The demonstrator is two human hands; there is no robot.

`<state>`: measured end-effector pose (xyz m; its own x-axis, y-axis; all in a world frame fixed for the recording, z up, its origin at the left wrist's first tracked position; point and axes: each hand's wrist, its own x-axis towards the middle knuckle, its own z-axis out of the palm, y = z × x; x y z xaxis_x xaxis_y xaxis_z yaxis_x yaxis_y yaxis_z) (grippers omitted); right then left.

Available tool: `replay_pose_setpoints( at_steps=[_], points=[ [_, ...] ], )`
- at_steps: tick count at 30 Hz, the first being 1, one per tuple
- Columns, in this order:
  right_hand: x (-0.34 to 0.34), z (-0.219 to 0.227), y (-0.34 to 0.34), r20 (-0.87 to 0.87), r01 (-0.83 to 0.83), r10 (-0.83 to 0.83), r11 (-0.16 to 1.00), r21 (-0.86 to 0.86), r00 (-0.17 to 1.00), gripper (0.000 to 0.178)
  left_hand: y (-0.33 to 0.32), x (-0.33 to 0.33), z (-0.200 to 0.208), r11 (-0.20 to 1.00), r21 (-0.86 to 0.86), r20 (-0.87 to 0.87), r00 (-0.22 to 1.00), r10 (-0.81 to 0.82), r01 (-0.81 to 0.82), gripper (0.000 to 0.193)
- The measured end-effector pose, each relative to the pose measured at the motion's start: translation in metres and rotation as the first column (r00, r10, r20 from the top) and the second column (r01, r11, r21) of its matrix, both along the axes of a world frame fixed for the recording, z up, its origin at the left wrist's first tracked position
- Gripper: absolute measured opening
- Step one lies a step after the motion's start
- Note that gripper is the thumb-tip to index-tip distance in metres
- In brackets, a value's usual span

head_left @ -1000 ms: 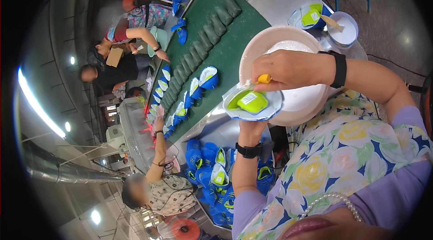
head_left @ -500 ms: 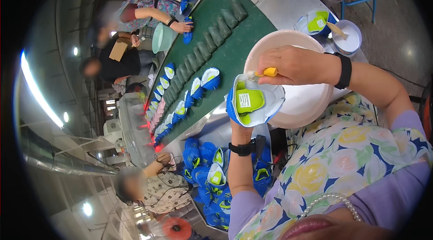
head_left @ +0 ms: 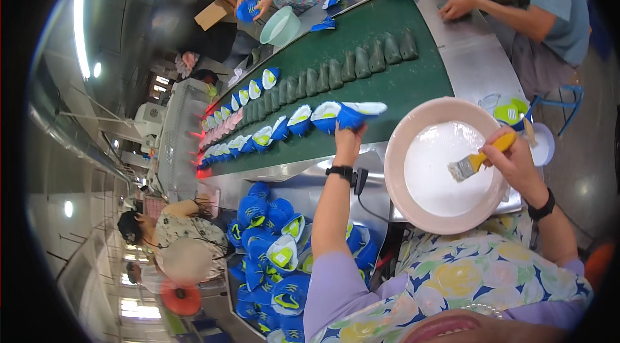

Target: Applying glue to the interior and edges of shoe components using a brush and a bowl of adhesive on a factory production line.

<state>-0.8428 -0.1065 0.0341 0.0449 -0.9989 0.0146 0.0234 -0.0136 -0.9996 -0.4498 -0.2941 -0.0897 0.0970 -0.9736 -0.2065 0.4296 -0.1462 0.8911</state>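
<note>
My left hand [head_left: 349, 139] reaches out over the green belt [head_left: 394, 88], its fingers closed around a blue shoe upper [head_left: 357, 117] with a white underside edge. That upper sits at the near end of a row of similar blue-and-white uppers [head_left: 299, 120]. In my right hand [head_left: 515, 161] is a flat paintbrush [head_left: 475, 165] with a yellow handle and pale bristles. The brush hangs over a pale pink basin [head_left: 399, 181] of white liquid [head_left: 436, 152]; its bristles appear just above the liquid.
Grey foot-shaped forms [head_left: 349, 67] run along the belt. A pile of blue uppers [head_left: 271, 240] lies below it on the left. Right of the basin stand a white tub [head_left: 542, 146] and a lime-green-lined upper [head_left: 510, 111]. Co-workers sit across and at the far right.
My left hand has carried the upper from beside the basin out to the belt. My right hand has moved the brush from the upper to over the basin. A co-worker has lifted a blue upper.
</note>
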Motion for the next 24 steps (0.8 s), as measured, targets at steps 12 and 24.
replay_pose_setpoints(
  at_steps=[12, 24],
  points=[
    [0.010, -0.010, -0.013, -0.127, 0.003, 0.005, 0.998, 0.059, 0.992, 0.008, -0.002, 0.130, -0.003, 0.912, -0.325, 0.936, 0.052, 0.348, -0.248, 0.070],
    [0.025, -0.015, 0.000, -0.140, -0.082, 0.088, 0.996, 0.047, 0.986, 0.009, 0.253, 0.322, -0.028, 0.581, 0.006, 0.821, -0.327, -0.467, -0.814, 0.025]
  ],
)
